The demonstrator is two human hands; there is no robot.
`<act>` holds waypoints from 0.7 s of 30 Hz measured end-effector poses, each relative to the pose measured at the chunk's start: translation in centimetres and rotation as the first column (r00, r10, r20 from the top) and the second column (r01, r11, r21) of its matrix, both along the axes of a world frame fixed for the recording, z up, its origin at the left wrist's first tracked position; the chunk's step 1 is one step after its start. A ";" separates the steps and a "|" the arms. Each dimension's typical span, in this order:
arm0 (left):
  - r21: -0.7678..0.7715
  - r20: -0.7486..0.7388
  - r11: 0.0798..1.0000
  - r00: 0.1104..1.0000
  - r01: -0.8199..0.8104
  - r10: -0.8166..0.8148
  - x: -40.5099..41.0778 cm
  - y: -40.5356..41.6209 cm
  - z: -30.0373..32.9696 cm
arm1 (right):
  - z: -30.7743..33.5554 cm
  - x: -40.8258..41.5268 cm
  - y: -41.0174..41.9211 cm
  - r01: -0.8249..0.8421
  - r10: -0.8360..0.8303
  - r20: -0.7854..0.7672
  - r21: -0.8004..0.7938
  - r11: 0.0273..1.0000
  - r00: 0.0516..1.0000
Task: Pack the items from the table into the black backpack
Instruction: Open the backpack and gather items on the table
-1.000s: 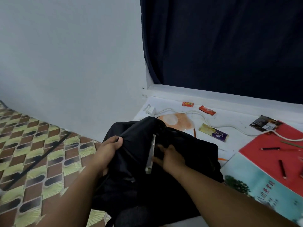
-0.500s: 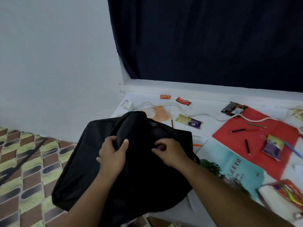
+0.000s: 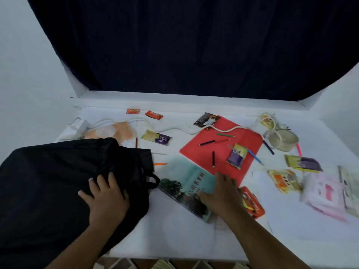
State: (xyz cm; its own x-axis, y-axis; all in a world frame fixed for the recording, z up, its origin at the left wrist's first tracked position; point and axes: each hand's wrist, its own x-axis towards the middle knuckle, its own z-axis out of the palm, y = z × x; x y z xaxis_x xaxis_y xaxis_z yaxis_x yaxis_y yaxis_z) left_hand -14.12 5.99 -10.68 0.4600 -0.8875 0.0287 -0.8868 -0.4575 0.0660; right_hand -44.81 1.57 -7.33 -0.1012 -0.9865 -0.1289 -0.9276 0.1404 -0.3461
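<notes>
Left hand (image 3: 105, 197) lies flat, fingers (image 3: 101, 181) spread, on backpack (image 3: 58, 181); right hand (image 3: 223, 193) just right of backpack, fingers spread on green book (image 3: 186, 183), on counter (image 3: 174, 235).

Your black backpack (image 3: 58, 181) runs off the frame at 9 o'clock. At 3 o'clock, the pink packet (image 3: 326, 193) is blurred and cropped. Your right hand (image 3: 223, 195) hides part of the book (image 3: 186, 183).
</notes>
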 end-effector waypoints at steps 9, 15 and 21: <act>-0.023 0.074 1.000 0.997 -0.008 0.010 -0.7 -0.2 -0.6 | -0.9 -2.2 -4.7 -0.066 0.008 0.202 0.282 0.957 0.979; -0.058 0.019 0.998 0.999 -0.039 0.040 -0.8 -0.1 0.0 | 2.3 -2.4 -5.0 -0.155 0.037 0.369 0.297 0.942 0.929; -0.085 -0.003 0.995 0.999 -0.049 0.049 -0.7 -0.1 -0.1 | 3.7 -2.2 -5.4 -0.246 0.105 0.380 0.346 0.906 0.919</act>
